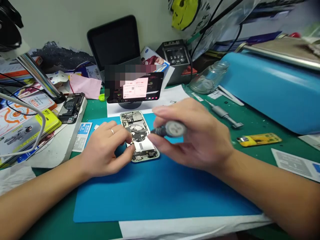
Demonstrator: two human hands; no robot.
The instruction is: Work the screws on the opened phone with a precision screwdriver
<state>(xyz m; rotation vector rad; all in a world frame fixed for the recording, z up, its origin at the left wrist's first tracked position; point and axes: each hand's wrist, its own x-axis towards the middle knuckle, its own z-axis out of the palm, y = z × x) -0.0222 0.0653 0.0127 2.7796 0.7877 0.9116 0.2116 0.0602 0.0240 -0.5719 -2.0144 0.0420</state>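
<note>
An opened phone (147, 146) with its inner parts showing lies on the blue mat (160, 193). My left hand (107, 148) is at the phone's left edge, thumb and forefinger curled close together over it; whether they pinch a small part is hidden. My right hand (195, 136) is closed round a grey screwdriver (175, 129), held between thumb and fingers above the phone's right side. The screwdriver's round end faces the camera and its tip is hard to make out.
A phone with a lit screen (135, 90) stands behind the mat. To the right lie a grey tool (222, 112) and a yellow case (260, 139), with a glass jar (210, 78) farther back. Another opened phone (71, 108) rests on a white box at the left.
</note>
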